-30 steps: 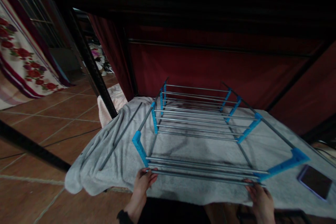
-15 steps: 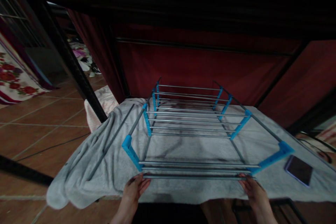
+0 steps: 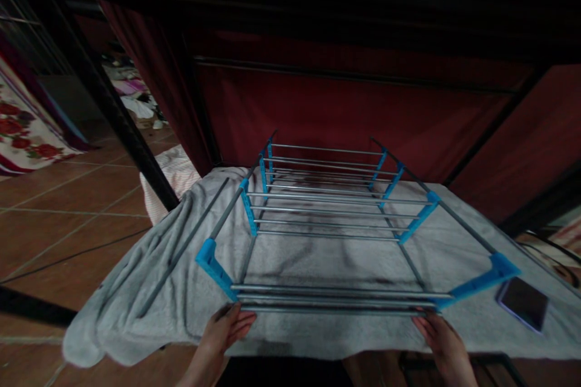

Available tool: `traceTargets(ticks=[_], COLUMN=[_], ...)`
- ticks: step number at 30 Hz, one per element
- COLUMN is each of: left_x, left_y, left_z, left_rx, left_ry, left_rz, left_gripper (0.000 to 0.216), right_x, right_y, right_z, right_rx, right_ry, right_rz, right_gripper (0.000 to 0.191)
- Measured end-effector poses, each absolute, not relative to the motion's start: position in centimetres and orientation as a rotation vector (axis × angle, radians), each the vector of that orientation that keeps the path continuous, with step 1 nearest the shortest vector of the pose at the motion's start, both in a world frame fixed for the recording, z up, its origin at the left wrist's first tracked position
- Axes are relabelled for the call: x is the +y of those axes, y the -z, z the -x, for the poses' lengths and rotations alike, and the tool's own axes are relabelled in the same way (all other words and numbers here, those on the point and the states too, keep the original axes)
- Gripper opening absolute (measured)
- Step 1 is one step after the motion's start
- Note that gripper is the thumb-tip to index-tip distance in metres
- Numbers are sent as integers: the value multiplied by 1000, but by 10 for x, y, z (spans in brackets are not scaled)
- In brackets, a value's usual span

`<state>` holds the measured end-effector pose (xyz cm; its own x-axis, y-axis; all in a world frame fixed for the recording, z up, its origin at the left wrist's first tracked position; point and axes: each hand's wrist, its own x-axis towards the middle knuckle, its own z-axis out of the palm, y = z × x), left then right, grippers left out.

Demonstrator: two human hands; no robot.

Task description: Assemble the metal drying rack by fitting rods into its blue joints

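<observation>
A shoe rack (image 3: pixel 318 198) of grey metal tubes and blue plastic brackets lies on the grey blanket, its near end toward me. My left hand (image 3: pixel 226 329) closes its fingers at the near left corner, beside a blue bracket (image 3: pixel 218 269). At the near right corner, my right hand (image 3: pixel 439 334) grips the same end close to the other blue bracket (image 3: pixel 476 281). Several crossbars run between the two hands. One loose metal tube (image 3: pixel 183 249) rests on the blanket left of the rack. Both thumbs are partly hidden by the tubes.
A phone (image 3: pixel 523 302) lies on the grey blanket (image 3: pixel 318 335) to the right. Dark posts (image 3: pixel 122 124) of a bed frame and a red curtain (image 3: pixel 345 112) surround the surface. Dark beams hang overhead. A cable (image 3: pixel 77 254) crosses the tiled floor at left.
The view has shifted slightly, and the rack's near end looks a little lower and wider. Both hands keep their places at its corners.
</observation>
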<state>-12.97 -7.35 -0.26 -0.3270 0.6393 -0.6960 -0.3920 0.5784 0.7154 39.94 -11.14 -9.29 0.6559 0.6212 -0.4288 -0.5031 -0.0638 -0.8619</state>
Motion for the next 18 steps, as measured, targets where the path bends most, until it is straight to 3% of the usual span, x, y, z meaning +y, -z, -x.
traceTargets(ticks=[10, 18], left_x=[-73, -82], left_y=[-7, -4], left_z=[128, 122], left_rx=[1584, 1520], left_ry=[-1074, -1174], left_rz=[-154, -208], left_gripper=[4, 12], right_x=[-114, -115], right_y=[98, 74], right_z=[-401, -388], right_rx=[-148, -240], right_ry=[-882, -811], right_rz=[1362, 1430], right_gripper=[34, 31])
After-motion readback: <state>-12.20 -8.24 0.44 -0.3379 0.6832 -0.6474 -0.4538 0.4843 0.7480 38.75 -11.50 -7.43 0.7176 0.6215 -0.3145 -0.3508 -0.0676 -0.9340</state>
